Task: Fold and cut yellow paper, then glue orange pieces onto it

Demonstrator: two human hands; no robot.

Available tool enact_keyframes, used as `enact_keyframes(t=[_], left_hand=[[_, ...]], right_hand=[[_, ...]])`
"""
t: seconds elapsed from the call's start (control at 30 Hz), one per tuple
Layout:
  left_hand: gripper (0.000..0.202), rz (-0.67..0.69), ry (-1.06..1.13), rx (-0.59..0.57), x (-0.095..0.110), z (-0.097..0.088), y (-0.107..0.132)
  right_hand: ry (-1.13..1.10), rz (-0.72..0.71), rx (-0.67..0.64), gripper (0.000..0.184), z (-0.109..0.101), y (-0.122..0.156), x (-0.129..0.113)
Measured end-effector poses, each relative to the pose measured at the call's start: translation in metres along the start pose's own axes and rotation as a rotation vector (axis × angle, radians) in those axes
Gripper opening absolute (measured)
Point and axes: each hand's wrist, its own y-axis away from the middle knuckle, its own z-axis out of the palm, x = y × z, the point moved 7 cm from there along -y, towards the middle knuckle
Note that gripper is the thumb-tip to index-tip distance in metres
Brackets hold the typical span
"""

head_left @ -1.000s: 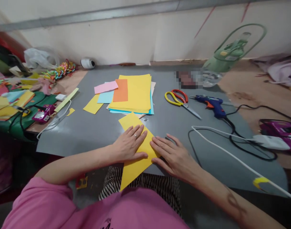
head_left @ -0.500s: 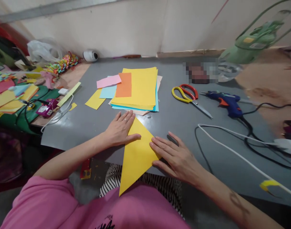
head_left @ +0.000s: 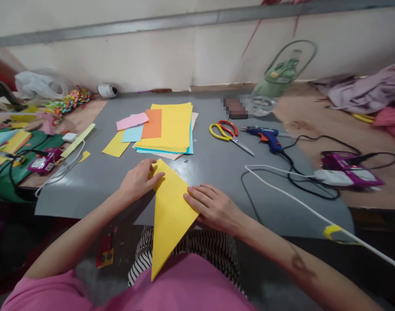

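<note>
Handling folded paper (head_left: 173, 207) across near edge of table (head_left: 220, 170), seemingly mid-fold.
Touching top with left hand (head_left: 137, 178), laying right hand (head_left: 213, 205) on right corner; cannot tell whether clamped by either. Calls for aligned edges before creasing.

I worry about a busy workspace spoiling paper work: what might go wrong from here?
The yellow sheet extends past the table's near edge, so its low corner could crease if the person leans in.

The white cable runs alongside the right forearm; a sideways sweep might snag it.

The glue gun lies beside the scissors; whether it is hot can't be told, but if so, reaching for them might risk a burn.
</note>
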Motion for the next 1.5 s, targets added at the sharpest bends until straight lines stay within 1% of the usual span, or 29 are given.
enact_keyframes(t=[0.07, 0.13, 0.23, 0.3, 0.37, 0.43, 0.5, 0.53, 0.57, 0.6, 0.7, 0.77, 0.83, 0.9, 0.93, 1.0, 1.07, 1.1, 1.17, 1.23, 1.3, 1.33, 1.43, 1.5], left_hand=[[0.05, -0.038, 0.059, -0.046, 0.0, 0.0, -0.005], [0.054, -0.072, 0.101, -0.09, 0.001, 0.001, -0.011], [0.053, -0.082, 0.101, -0.142, 0.003, 0.002, -0.019], [0.049, -0.067, 0.056, -0.163, 0.005, 0.002, -0.023], [0.045, -0.062, 0.008, -0.176, 0.005, 0.003, -0.024], [0.044, -0.059, -0.022, -0.181, 0.006, 0.003, -0.025], [0.043, -0.055, -0.036, -0.18, 0.006, 0.003, -0.025], [0.044, -0.052, -0.041, -0.177, 0.007, 0.003, -0.025], [0.044, -0.052, -0.047, -0.173, 0.008, 0.003, -0.024], [0.045, -0.051, -0.048, -0.169, 0.008, 0.003, -0.024], [0.046, -0.04, -0.013, -0.151, 0.007, 0.004, -0.024], [0.048, -0.042, 0.077, -0.102, 0.002, 0.001, -0.024], [0.053, -0.064, 0.271, -0.015, -0.005, -0.006, -0.026], [0.053, -0.111, 0.557, 0.031, -0.012, -0.011, -0.028], [0.051, -0.14, 0.697, 0.021, -0.013, -0.012, -0.029], [0.045, -0.175, 0.914, -0.056, -0.007, -0.009, -0.032], [0.043, -0.167, 1.053, -0.148, 0.005, -0.006, -0.035], [0.044, -0.157, 1.11, -0.175, 0.011, -0.006, -0.037], [0.048, -0.152, 1.216, -0.181, 0.019, -0.007, -0.041], [0.051, -0.16, 1.286, -0.129, 0.022, -0.011, -0.048], [0.05, -0.125, 1.289, -0.087, 0.023, -0.015, -0.057], [0.05, -0.121, 1.287, -0.053, 0.021, -0.016, -0.062], [0.049, -0.135, 1.291, 0.038, 0.013, -0.018, -0.074], [0.048, -0.147, 1.301, 0.065, 0.007, -0.017, -0.079]], right_hand=[[-0.007, -0.007, 0.001, 0.03, 0.002, -0.008, 0.0], [-0.053, 0.016, -0.026, 0.033, 0.005, -0.013, 0.003], [-0.21, 0.127, -0.08, 0.04, 0.008, -0.016, 0.014], [-0.362, 0.259, -0.09, 0.042, 0.006, -0.014, 0.028], [-0.547, 0.431, -0.092, 0.038, 0.002, -0.009, 0.045], [-0.805, 0.645, -0.123, 0.036, 0.004, -0.004, 0.061], [-1.058, 0.872, -0.182, 0.037, 0.013, 0.0, 0.07], [-1.137, 0.959, -0.206, 0.04, 0.018, 0.0, 0.072], [-1.17, 1.014, -0.223, 0.043, 0.023, -0.002, 0.073], [-1.167, 1.037, -0.234, 0.045, 0.026, -0.005, 0.073], [-1.105, 0.991, -0.246, 0.045, 0.033, -0.02, 0.071], [-1.098, 0.936, -0.243, 0.043, 0.033, -0.029, 0.07], [-1.117, 0.857, -0.188, 0.043, 0.025, -0.037, 0.073], [-1.133, 0.793, -0.083, 0.043, 0.014, -0.043, 0.079], [-1.135, 0.774, -0.028, 0.043, 0.009, -0.046, 0.084], [-1.123, 0.77, 0.045, 0.043, 0.002, -0.05, 0.093], [-1.102, 0.774, 0.062, 0.044, 0.0, -0.055, 0.099], [-1.092, 0.775, 0.06, 0.044, -0.001, -0.057, 0.102], [-1.069, 0.782, 0.048, 0.046, -0.002, -0.06, 0.107], [-1.054, 0.791, 0.019, 0.049, -0.003, -0.061, 0.112], [-1.045, 0.796, -0.043, 0.053, 0.001, -0.06, 0.117], [-1.034, 0.811, -0.053, 0.052, 0.002, -0.059, 0.121], [-1.011, 0.863, -0.084, 0.039, 0.006, -0.054, 0.128], [-1.018, 0.896, -0.117, 0.033, 0.007, -0.049, 0.128]])
